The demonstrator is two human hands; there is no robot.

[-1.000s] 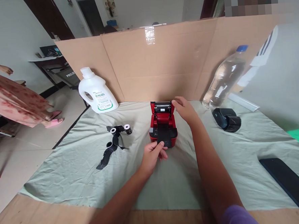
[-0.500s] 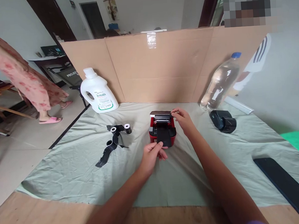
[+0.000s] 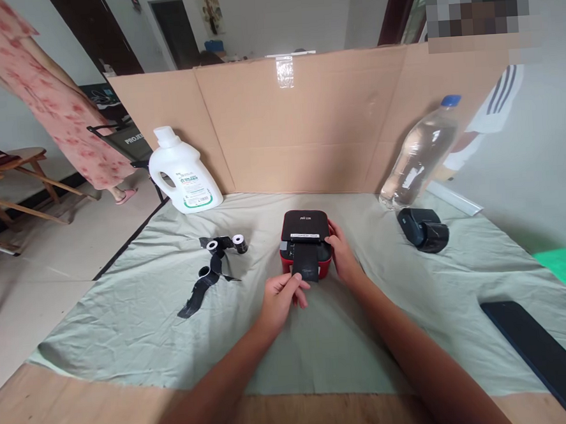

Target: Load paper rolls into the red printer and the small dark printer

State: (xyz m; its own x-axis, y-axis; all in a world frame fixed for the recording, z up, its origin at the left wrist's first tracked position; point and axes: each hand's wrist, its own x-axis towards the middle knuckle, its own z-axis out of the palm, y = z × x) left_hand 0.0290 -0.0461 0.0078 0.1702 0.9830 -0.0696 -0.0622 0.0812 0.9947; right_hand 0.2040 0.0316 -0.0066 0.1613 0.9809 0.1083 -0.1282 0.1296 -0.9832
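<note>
A small red and black printer (image 3: 305,226) stands on the cloth in front of me, its black lid down. From its front slot comes a strip of black paper (image 3: 306,263). My left hand (image 3: 281,300) pinches the strip's left front edge between thumb and fingers. Against the printer's right side rests my right hand (image 3: 344,254), its thumb at the lid's front corner and its other fingers wrapped along the side, partly hidden.
Several small rolls (image 3: 204,272) with loose black strips lie left. A white jug (image 3: 185,173) and a clear bottle (image 3: 418,156) lean on a cardboard panel (image 3: 297,128). A black object (image 3: 423,229) and a dark phone (image 3: 541,356) lie right. A person (image 3: 61,110) stands beyond the table's left.
The printer's lid has gone from raised to down. My right hand has moved from the raised lid's edge down to the printer's right side. My left hand still holds the strip.
</note>
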